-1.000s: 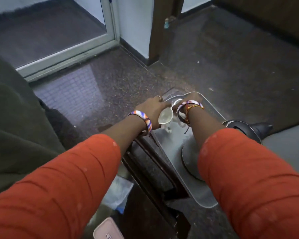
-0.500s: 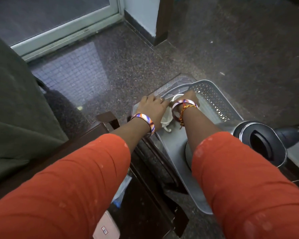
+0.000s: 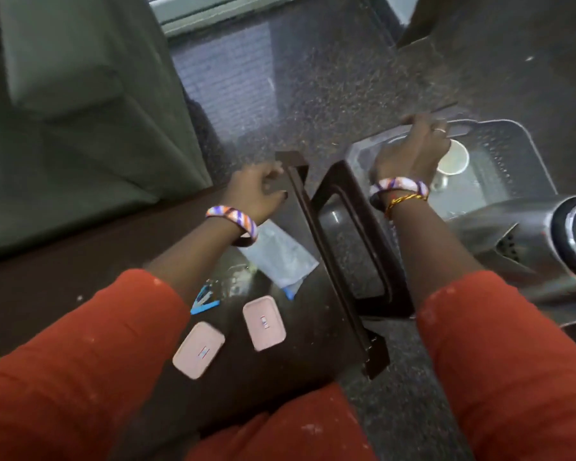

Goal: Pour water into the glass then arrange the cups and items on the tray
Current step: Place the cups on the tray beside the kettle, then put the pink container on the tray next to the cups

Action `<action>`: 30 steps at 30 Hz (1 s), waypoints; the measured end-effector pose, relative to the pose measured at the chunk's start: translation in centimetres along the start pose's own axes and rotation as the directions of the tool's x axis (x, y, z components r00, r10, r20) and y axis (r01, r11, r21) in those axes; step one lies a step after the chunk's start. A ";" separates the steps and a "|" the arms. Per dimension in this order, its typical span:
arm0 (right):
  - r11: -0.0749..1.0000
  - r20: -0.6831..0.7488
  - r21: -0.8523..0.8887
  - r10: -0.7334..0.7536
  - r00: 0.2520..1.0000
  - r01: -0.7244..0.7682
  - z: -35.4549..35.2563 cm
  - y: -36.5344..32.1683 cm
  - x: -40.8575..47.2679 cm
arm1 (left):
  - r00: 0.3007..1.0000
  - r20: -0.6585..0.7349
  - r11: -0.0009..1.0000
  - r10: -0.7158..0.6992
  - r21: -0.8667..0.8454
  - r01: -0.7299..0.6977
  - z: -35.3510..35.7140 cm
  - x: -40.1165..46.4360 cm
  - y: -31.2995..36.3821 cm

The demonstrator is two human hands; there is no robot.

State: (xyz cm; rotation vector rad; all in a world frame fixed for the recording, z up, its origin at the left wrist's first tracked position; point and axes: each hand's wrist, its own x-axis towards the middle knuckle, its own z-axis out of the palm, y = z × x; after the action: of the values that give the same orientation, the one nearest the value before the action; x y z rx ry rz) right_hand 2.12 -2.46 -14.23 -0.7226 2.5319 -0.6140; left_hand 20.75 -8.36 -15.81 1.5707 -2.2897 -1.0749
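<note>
White cup [image 3: 453,158] sits on grey tray [image 3: 529,151]; right hand [image 3: 413,154] over it, grip unclear. Left hand [image 3: 253,191] loosely curled, empty, at table edge [image 3: 295,181].

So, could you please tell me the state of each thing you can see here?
White ceramic cup: upright on the tray, contents unclear.
Grey plastic tray: flat, holding the cup.
Black and steel kettle: lid closed.
Two pink rectangular cases: closed, flat on the dark table.
Left hand: on the table's corner.
Right hand: over the tray, beside the cup.

Left hand [image 3: 256,191] withdrawn from cup [image 3: 453,158] to table edge [image 3: 293,181].
</note>
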 end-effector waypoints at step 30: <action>0.253 0.815 0.045 -0.568 0.111 0.966 20.6 2.6 -24.1 | 0.423 0.585 -0.108 -0.691 -0.663 0.741 4.1 -23.7 -23.7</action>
State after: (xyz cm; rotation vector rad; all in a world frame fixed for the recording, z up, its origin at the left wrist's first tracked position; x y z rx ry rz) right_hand 30.26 7.37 -25.40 -2.1884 1.2454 0.1749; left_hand 46.68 9.52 -27.95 2.0842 -0.1342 -2.0287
